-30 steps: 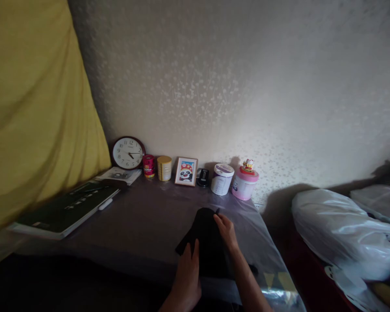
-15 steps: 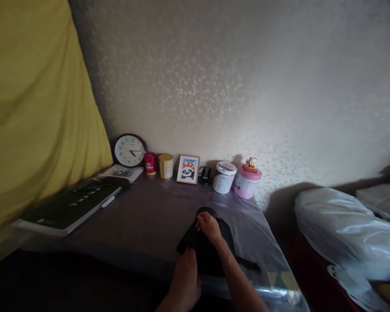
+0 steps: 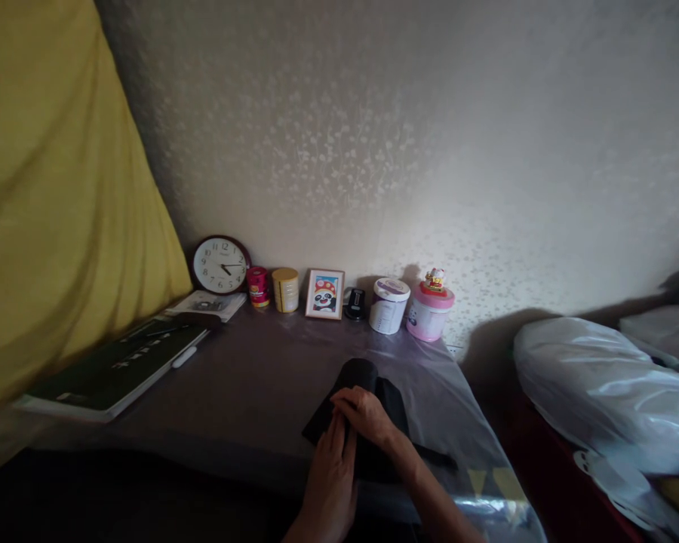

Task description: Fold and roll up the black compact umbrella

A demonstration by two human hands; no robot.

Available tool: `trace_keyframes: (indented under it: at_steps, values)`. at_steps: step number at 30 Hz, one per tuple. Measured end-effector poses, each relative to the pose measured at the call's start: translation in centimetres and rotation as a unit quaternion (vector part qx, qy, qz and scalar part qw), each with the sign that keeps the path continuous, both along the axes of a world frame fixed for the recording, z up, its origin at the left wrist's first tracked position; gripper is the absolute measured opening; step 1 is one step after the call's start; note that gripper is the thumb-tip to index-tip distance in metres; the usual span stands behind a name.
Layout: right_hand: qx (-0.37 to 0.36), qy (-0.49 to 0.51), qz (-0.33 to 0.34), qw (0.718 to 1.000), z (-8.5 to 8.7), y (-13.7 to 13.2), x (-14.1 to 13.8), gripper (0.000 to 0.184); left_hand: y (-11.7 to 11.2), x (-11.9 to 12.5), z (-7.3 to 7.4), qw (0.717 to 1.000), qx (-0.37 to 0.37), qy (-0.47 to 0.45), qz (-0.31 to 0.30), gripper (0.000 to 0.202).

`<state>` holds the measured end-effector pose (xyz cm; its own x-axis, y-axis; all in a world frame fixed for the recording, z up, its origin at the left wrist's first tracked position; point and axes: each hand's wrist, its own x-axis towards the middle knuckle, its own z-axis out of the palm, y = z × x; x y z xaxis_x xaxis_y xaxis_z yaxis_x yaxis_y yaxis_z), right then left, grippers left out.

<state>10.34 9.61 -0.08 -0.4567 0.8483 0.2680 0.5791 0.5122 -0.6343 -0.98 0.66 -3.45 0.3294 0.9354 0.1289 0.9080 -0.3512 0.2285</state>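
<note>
A dark black cloth item, folded in layers with a strap trailing to the right, lies near the front of the table. My left hand rests flat on its near left part, fingers stretched forward and close together. Over the middle of the cloth, my right hand has its fingers bent and closed, with the fingertips meeting those of my left hand. It seems to grip a bit of the cloth, though the hand itself covers the spot.
Along the wall stand a clock, a red can, a yellow-lidded can, a panda picture frame, a small black object and two tubs. A large green book lies left; white plastic bags sit right.
My left hand has moved forward and flattened, its fingers now stretched out on the cloth. My right hand has come slightly back toward it, uncovering more of the cloth's far end.
</note>
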Motion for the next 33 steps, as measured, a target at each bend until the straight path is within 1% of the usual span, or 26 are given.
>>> trace_keyframes:
  at_steps: [2,4,6,8,10,12,15,19,22,25,27,29,31,33]
  values:
    - [0.058,0.015,0.018,0.998,-0.2,-0.8,0.5,0.021,0.1,0.1,-0.4,1.000,-0.009,0.016,0.003,0.073]
    - [0.104,0.020,0.029,0.994,-0.7,-1.0,1.0,0.023,0.1,0.4,-0.4,0.999,-0.023,0.034,0.015,0.073]
    - [0.136,0.003,0.031,0.990,-1.5,-0.5,1.5,0.024,0.0,0.7,0.1,0.997,-0.054,0.054,0.030,0.080]
    - [0.151,-0.020,0.018,0.988,-2.2,0.8,1.9,0.024,-0.2,0.9,0.9,0.992,-0.099,0.066,0.036,0.087]
    - [0.152,-0.038,-0.003,0.988,-2.8,2.4,2.2,0.025,-0.4,1.0,1.6,0.988,-0.130,0.070,0.036,0.089]
    - [0.144,-0.048,-0.018,0.988,-3.1,4.0,2.3,0.027,-0.4,1.0,2.0,0.986,-0.145,0.073,0.036,0.091]
    - [0.125,-0.060,-0.038,0.990,-3.4,6.1,2.3,0.029,-0.1,0.9,1.8,0.985,-0.148,0.078,0.042,0.093]
    - [0.102,-0.097,-0.063,0.988,-3.4,8.3,2.5,0.027,0.1,1.1,1.4,0.985,-0.151,0.073,0.050,0.090]
    - [0.076,-0.131,-0.133,0.979,-3.2,9.1,3.2,0.029,-0.1,1.3,1.8,0.983,-0.164,0.059,0.062,0.088]
    - [0.072,-0.127,-0.220,0.964,-2.9,8.4,5.2,0.032,-0.2,1.2,2.4,0.984,-0.163,0.046,0.060,0.087]
    - [0.057,-0.101,-0.294,0.949,-2.8,7.0,7.1,0.034,-0.3,1.1,2.7,0.984,-0.163,0.041,0.060,0.088]
    - [0.021,-0.081,-0.356,0.931,-2.8,5.1,9.1,0.035,-0.4,0.9,2.8,0.984,-0.163,0.032,0.059,0.090]
    - [-0.018,-0.085,-0.382,0.920,-2.9,3.0,10.8,0.036,-0.5,0.6,2.7,0.985,-0.163,0.018,0.054,0.091]
    - [-0.059,-0.090,-0.383,0.918,-3.3,1.2,11.9,0.037,-0.5,0.4,2.6,0.985,-0.164,0.000,0.048,0.092]
